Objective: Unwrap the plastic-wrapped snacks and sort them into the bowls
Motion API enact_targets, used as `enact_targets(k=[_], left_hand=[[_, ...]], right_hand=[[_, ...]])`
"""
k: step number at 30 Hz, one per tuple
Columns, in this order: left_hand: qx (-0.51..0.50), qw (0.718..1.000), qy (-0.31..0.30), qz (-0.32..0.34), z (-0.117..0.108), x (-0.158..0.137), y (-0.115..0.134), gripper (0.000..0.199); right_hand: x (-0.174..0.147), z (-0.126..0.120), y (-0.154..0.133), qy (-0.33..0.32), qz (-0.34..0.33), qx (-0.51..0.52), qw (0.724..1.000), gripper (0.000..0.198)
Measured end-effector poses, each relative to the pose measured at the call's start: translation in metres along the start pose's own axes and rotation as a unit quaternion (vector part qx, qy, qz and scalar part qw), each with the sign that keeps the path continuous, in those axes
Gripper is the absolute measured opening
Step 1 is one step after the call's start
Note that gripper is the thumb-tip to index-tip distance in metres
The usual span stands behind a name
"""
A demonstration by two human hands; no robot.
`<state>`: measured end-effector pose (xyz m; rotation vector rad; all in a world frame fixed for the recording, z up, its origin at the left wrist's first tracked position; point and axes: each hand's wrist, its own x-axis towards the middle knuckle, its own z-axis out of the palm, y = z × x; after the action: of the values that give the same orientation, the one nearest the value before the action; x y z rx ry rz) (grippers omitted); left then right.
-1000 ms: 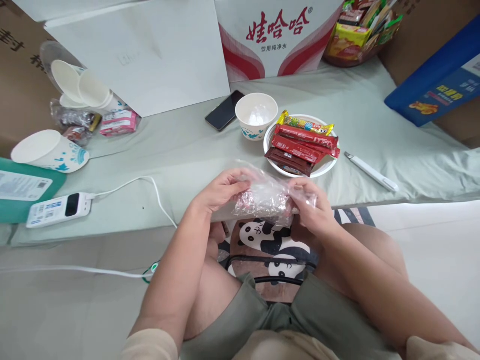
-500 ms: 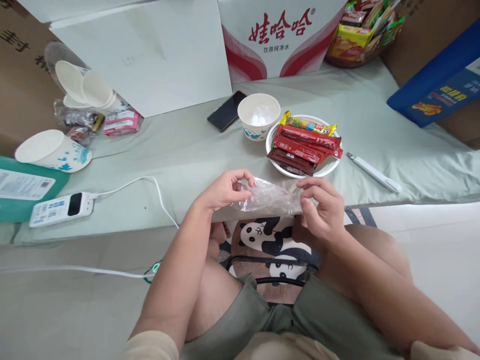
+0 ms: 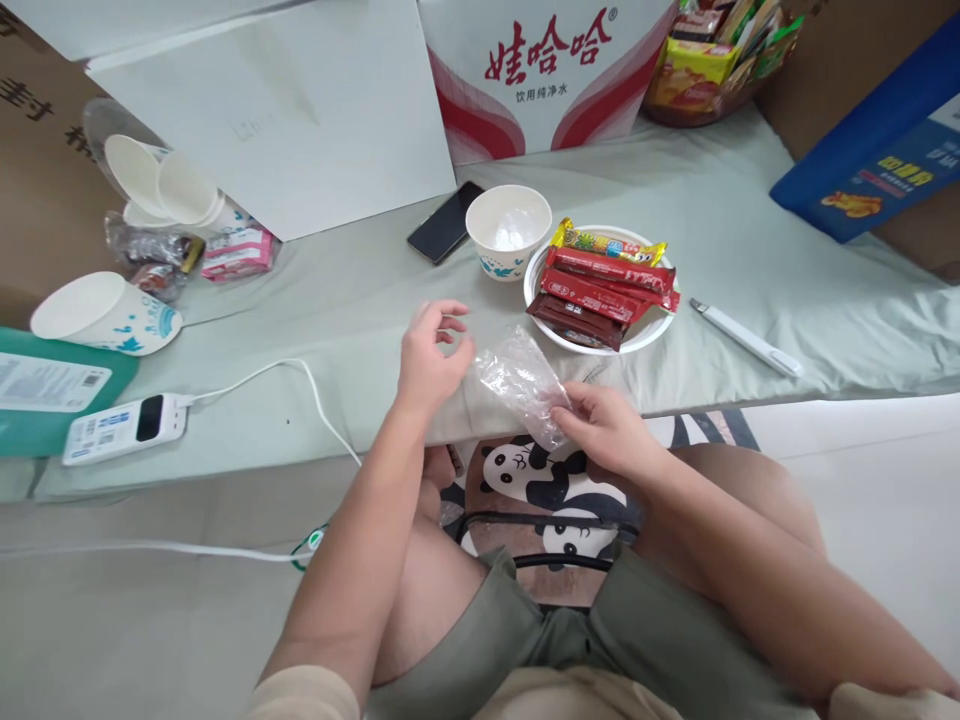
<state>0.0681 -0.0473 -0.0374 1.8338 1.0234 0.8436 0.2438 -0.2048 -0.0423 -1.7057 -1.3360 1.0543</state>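
A clear plastic bag (image 3: 521,378) hangs at the near edge of the cloth-covered surface, its lower right part pinched by my right hand (image 3: 606,428). My left hand (image 3: 435,358) is to the left of the bag, fingers apart and curled a little, holding nothing. Just beyond the bag stands a white bowl (image 3: 531,285) with red, brown and yellow wrapped snack sticks (image 3: 600,290) in it. Beside that bowl is a white paper cup (image 3: 504,262) with a blue pattern and crumpled clear plastic inside.
A black phone (image 3: 448,222) lies behind the cup. To the right rests a white utility knife (image 3: 746,338). A power bank (image 3: 124,428) with a white cable and a tipped paper cup (image 3: 105,312) lie left. Cartons (image 3: 555,80) line the back.
My left hand has let go of the bag and moved left and up. The bag has opened out flatter, and my right hand has shifted slightly left and down with it.
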Motion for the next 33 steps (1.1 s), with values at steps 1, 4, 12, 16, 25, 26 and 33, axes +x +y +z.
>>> enact_targets(k=[1, 4, 12, 16, 25, 26, 33], left_hand=[[0.026, 0.999, 0.022, 0.039, 0.001, -0.003, 0.004, 0.016], [0.060, 0.985, -0.067, 0.144, 0.009, -0.013, 0.021, 0.006], [0.005, 0.943, -0.332, 0.007, 0.022, -0.016, 0.020, 0.033], [-0.014, 0.948, -0.317, -0.014, 0.016, -0.011, 0.016, 0.018], [-0.171, 0.941, -0.290, -0.027, 0.013, -0.008, 0.018, 0.031], [-0.192, 0.943, -0.269, -0.027, 0.011, -0.006, 0.017, 0.032], [-0.237, 0.944, -0.224, -0.056, -0.006, -0.002, 0.012, 0.031]], right_hand=[[0.000, -0.001, 0.001, 0.009, 0.002, -0.003, 1.000, 0.017], [0.000, -0.001, 0.002, 0.020, -0.017, -0.001, 1.000, 0.017], [-0.001, 0.000, 0.003, 0.043, -0.106, 0.012, 0.993, 0.018], [0.000, 0.000, 0.006, 0.165, -0.133, -0.037, 0.977, 0.023], [-0.011, -0.002, -0.007, 0.187, -0.194, -0.105, 0.957, 0.010], [-0.011, -0.008, -0.014, 0.208, -0.209, -0.122, 0.948, 0.011], [0.079, -0.060, -0.100, 0.269, -0.228, -0.378, 0.856, 0.008]])
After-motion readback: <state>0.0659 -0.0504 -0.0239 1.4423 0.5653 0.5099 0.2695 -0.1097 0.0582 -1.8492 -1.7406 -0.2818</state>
